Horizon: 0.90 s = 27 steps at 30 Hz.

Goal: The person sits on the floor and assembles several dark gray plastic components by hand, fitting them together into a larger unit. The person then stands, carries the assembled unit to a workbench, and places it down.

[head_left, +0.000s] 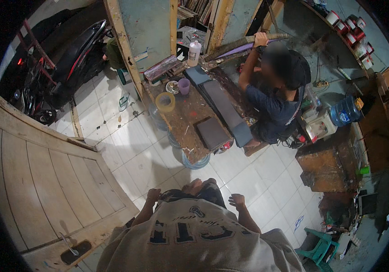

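My left hand (153, 195) hangs at my side over the tiled floor, its fingers loosely apart and nothing in them. My right hand (237, 201) is held out on the other side of my body, fingers spread and likewise holding nothing. Neither hand touches the worn wooden workbench (176, 122) ahead of me. On that bench lie a dark flat rectangular block (213, 133), a roll of yellowish tape (165, 102), a purple cup (184, 86) and a white bottle (194, 53). Long grey strips (224, 106) run along its right side.
A co-worker (276, 86) sits right of the bench, one arm raised to a long curved piece (244, 45). A wooden door (54, 177) stands at left, with a motorcycle (78, 50) beyond. Shelves, a water jug (346, 111) and a green plastic stool (318, 245) are at right.
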Available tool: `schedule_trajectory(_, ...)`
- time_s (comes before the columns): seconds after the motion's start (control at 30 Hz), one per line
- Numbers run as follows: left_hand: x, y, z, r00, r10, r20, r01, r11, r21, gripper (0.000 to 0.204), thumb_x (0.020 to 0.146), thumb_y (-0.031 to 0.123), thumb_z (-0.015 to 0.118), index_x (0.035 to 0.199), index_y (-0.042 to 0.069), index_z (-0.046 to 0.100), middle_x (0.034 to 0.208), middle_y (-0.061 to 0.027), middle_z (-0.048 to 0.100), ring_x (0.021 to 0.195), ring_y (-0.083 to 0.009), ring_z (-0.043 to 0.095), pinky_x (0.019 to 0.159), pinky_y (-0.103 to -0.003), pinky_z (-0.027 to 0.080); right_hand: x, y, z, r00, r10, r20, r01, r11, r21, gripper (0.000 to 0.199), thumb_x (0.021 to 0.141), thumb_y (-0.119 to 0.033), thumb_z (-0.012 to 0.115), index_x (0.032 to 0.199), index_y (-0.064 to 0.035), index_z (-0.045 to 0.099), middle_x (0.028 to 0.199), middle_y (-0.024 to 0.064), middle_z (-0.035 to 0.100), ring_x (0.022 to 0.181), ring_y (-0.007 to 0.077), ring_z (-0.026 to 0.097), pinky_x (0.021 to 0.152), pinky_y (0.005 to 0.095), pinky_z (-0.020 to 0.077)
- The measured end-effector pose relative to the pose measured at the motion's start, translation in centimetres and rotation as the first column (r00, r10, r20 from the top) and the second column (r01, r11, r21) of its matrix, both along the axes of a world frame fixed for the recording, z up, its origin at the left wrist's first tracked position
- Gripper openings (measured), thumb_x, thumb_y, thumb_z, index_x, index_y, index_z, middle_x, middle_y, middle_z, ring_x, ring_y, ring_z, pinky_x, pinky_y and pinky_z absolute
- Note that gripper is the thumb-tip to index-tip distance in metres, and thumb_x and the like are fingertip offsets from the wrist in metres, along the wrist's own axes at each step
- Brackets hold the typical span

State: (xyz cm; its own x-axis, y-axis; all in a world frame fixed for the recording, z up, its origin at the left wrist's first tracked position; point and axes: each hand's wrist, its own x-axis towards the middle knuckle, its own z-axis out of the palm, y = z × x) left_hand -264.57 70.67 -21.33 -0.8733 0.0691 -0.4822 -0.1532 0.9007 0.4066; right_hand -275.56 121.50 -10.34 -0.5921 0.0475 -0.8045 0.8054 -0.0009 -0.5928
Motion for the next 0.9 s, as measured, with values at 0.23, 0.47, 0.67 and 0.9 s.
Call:
schedule_trajectory(0.23, 0.9, 0.7, 1.9, 0.99, -0.068, 0.122, 0.073, 0.997, -0.038, 0.019, 0.066, 0.026, 0.065, 0.077, 0.011, 0.059, 0.076, -0.0062, 0.063, 0.074, -0.0258, 0.062, 0.061, -0.038, 0.049, -0.5, 0.9, -1.4, 0.998, -0.017, -0.052, 0.015, 0.999, -0.043, 0.048, 0.081, -0.04, 0.06, 0.108, -0.0013, 0.053, 0.098, 0.0181, 0.062, 0.083, 0.0322, 0.063, 0.07, 0.0451, 0.0519)
schedule_trajectory(0.47, 0.5, 0.5, 1.6, 0.988, -0.133, -0.079, 0.126, 0.989, -0.083, 0.013, 0.067, 0.025, 0.064, 0.075, 0.015, 0.062, 0.072, -0.0032, 0.06, 0.073, -0.0212, 0.062, 0.063, -0.034, 0.049, 1.1, 0.2, -1.9, 0.998, -0.068, -0.003, 0.068, 0.997, -0.034, 0.029, 0.083, -0.024, 0.057, 0.103, -0.0019, 0.056, 0.091, 0.0161, 0.063, 0.077, 0.0278, 0.063, 0.064, 0.0397, 0.0517)
schedule_trajectory(0.67, -0.7, 0.7, 2.9, 0.876, 0.356, 0.325, -0.48, 0.702, 0.526, 0.023, 0.077, 0.025, 0.056, 0.095, 0.012, 0.061, 0.084, -0.0049, 0.064, 0.069, -0.0221, 0.061, 0.059, -0.034, 0.049, 1.3, 0.2, 0.3, 0.992, -0.117, 0.047, 0.114, 0.991, 0.067, 0.031, 0.086, -0.023, 0.054, 0.105, 0.0013, 0.055, 0.1, 0.0208, 0.061, 0.083, 0.0325, 0.063, 0.071, 0.0441, 0.0522)
schedule_trajectory(0.9, -4.2, 2.9, 5.4, 0.399, 0.536, 0.744, -0.913, 0.163, 0.373, 0.024, 0.087, 0.027, 0.04, 0.098, 0.011, 0.054, 0.088, -0.0083, 0.062, 0.065, -0.0225, 0.059, 0.05, -0.033, 0.043, 3.7, 2.4, 1.7, 0.973, -0.212, 0.09, 0.202, 0.973, 0.109, 0.029, 0.084, -0.019, 0.053, 0.104, 0.0013, 0.056, 0.1, 0.0171, 0.061, 0.083, 0.0286, 0.062, 0.071, 0.0406, 0.0507)
